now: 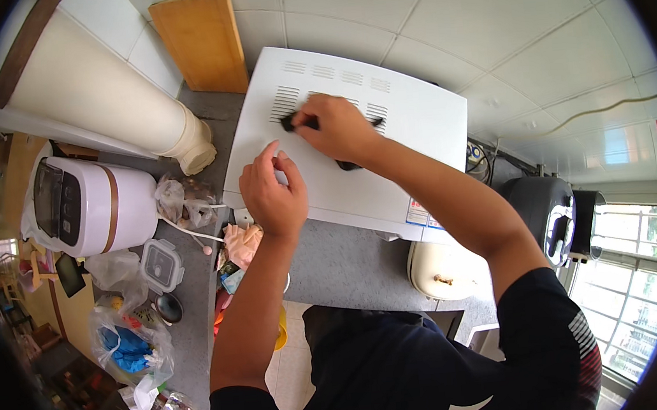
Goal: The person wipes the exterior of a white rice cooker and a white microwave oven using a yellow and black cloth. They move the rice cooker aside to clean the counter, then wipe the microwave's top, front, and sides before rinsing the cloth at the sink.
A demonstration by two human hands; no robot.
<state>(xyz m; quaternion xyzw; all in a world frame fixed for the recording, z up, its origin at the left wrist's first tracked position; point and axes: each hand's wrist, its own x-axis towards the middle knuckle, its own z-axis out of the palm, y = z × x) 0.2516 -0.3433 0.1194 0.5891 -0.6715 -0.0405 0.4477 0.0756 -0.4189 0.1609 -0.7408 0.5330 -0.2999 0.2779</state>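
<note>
In front of me is a white metal-cased appliance (327, 187) with rows of vent slots in its top. Over these slots my right hand (334, 127) has its fingers closed on a black object (288, 122), blurred and mostly covered by the hand. Dark parts also show beyond the wrist and below it; whether they belong to the same object I cannot tell. My left hand (274, 189) is over the appliance's left front corner, fingers loosely bent and thumb apart, with nothing visible in it.
A wooden board (203, 46) leans on the tiled wall behind, beside a thick cream pipe (114, 95). On the left counter are a white rice cooker (91, 202), a lidded container (162, 265) and plastic bags (132, 339). A cream rounded appliance (448, 270) stands at front right.
</note>
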